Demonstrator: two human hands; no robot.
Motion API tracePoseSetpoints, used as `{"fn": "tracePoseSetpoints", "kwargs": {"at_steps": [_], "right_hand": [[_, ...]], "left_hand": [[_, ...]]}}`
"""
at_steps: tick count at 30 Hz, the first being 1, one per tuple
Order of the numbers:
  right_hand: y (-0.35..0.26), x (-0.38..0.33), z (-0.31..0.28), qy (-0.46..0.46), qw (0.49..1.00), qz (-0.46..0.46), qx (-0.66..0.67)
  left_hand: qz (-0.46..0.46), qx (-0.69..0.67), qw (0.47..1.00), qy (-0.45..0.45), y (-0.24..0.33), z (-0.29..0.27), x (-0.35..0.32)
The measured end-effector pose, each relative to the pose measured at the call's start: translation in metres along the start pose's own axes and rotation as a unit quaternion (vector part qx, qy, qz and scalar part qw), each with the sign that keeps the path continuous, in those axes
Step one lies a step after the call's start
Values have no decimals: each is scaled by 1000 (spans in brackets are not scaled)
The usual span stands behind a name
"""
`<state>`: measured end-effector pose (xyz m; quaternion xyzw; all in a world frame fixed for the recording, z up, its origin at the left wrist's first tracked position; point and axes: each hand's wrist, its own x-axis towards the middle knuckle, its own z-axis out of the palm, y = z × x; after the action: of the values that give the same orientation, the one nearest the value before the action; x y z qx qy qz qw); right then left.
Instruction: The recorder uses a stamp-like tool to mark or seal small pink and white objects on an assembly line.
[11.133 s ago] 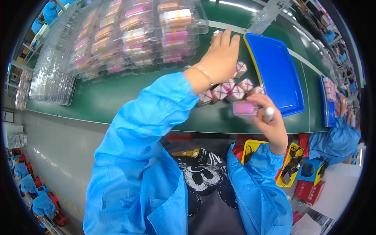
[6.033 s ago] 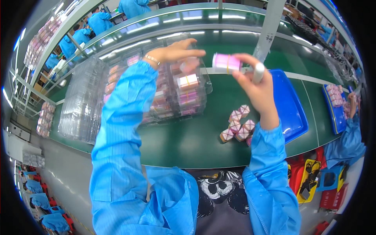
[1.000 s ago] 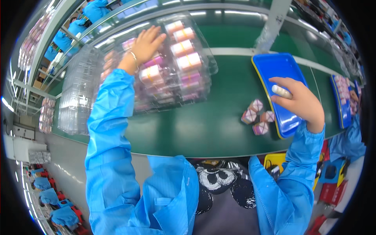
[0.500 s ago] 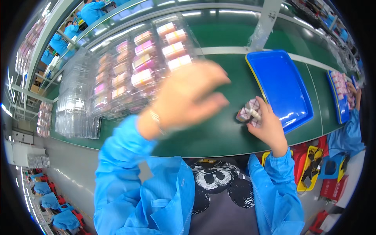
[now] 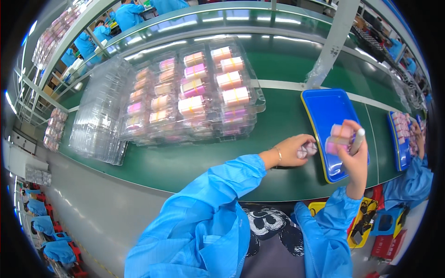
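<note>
My left hand (image 5: 293, 150) is closed around one or more small pale pink pieces (image 5: 306, 149) with cross-marked ends, just left of the blue tray (image 5: 327, 164). Over that tray, my right hand (image 5: 356, 160) grips pink blocks (image 5: 340, 134) wrapped with a thin yellow band. A white pen-shaped stick (image 5: 358, 140) is in the same hand, standing up between thumb and fingers. The tray shows bare blue around the hand. How many pieces my left hand has is hidden by its fingers.
Stacked clear plastic trays (image 5: 259, 99) at the left hold rows of similar banded blocks (image 5: 191, 105). Beside them stands a stack of clear trays (image 5: 95, 125) without blocks. A metal post (image 5: 334, 44) rises behind. At right, a co-worker's hand (image 5: 419, 139) touches another filled blue tray (image 5: 399, 153).
My left hand has come down and right from beside the stacked trays, closing on the pieces. My right hand has risen from the green table to above the blue tray, carrying pink blocks.
</note>
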<state>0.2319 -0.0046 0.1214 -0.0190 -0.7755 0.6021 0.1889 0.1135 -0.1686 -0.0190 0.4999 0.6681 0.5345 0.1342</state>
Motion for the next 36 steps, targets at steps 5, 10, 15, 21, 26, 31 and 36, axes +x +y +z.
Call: {"fn": "tracePoseSetpoints", "kwargs": {"at_steps": [5, 10, 15, 21, 26, 31, 36], "right_hand": [[-15, 20, 29, -20, 999, -2, 31], [-21, 54, 42, -39, 998, -14, 53], [-41, 131, 79, -79, 986, -121, 79], [-50, 237, 188, -143, 983, -107, 46], [-43, 281, 255, -185, 983, -2, 16], [-23, 320, 264, -269, 959, 86, 15], [-16, 322, 255, -300, 944, 132, 26]], "left_hand": [[-7, 16, 997, 80, 26, 1, -18], [137, 167, 973, 84, 107, -90, -82], [61, 524, 784, 326, 164, -245, -134], [-176, 467, 849, 175, 142, -301, -187], [-159, 464, 835, 248, 121, -291, -189], [-177, 494, 799, 294, 119, -287, -181], [-198, 540, 778, 254, 135, -275, -183]]}}
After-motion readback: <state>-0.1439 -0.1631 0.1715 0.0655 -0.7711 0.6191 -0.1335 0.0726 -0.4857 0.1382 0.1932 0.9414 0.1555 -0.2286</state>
